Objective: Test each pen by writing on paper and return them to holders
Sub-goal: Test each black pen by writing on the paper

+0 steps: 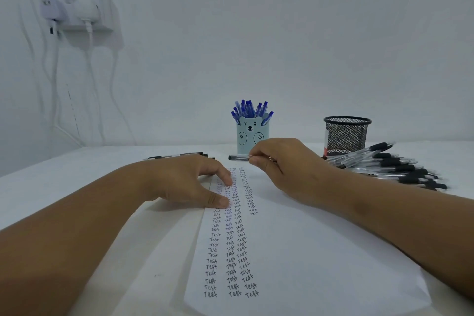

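A white sheet of paper (pixel 295 251) lies in front of me, covered with columns of the handwritten word "Test". My left hand (pixel 184 182) rests on the sheet's left edge, fingers pressing the paper flat. My right hand (pixel 284 164) pinches a clear pen with a black cap (pixel 238 158), held level above the top of the sheet. A light blue bear-faced holder (pixel 252 133) at the back is full of blue pens. A black mesh holder (pixel 346 136) stands at the right.
A pile of several clear black-grip pens (pixel 395 164) lies right of the sheet, in front of the mesh holder. A few black pens (pixel 179 156) lie behind my left hand. A wall socket with plugged cables (pixel 77 10) hangs at upper left.
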Available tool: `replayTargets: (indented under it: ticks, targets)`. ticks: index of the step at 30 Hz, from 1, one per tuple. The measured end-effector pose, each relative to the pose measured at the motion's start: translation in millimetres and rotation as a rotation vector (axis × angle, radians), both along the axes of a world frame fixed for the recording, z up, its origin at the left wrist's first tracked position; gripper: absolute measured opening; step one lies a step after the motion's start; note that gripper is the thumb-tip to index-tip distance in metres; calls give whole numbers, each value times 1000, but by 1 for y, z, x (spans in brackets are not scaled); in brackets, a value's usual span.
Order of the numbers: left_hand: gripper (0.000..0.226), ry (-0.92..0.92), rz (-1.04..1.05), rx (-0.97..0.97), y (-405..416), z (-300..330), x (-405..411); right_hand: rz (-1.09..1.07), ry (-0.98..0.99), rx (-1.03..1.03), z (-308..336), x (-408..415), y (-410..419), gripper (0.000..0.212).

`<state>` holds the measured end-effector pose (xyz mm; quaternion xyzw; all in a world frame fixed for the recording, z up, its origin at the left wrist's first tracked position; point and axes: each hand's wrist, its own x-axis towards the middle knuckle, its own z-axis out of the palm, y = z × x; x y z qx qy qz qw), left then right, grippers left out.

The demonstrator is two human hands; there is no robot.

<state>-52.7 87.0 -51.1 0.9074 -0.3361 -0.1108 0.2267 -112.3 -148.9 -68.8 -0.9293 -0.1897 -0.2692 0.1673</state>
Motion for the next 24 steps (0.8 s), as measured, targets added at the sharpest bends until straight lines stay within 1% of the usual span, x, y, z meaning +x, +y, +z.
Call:
replayTargets:
  ticks: [9, 14, 16, 19, 22, 24]
  targets:
    - [43, -5, -14, 9, 0, 1, 1, -2, 0, 3, 1, 0, -1, 18]
    - [30, -72, -35, -10, 1, -2, 4, -6, 6, -28, 6, 6, -5, 11]
    - [31, -103, -4, -40, -1, -6, 5, -52, 50, -71, 15, 6, -9, 10]
    - [50, -156, 20, -36, -1, -10, 6, -181, 112, -176, 33, 3, -23, 17]
    - [49, -179, 15, -29, -2, -11, 7, -291, 159, -204, 49, -2, -44, 26]
    - [49, -187, 8, -53, -4, -11, 5, -359, 197, -199, 59, -5, -59, 28]
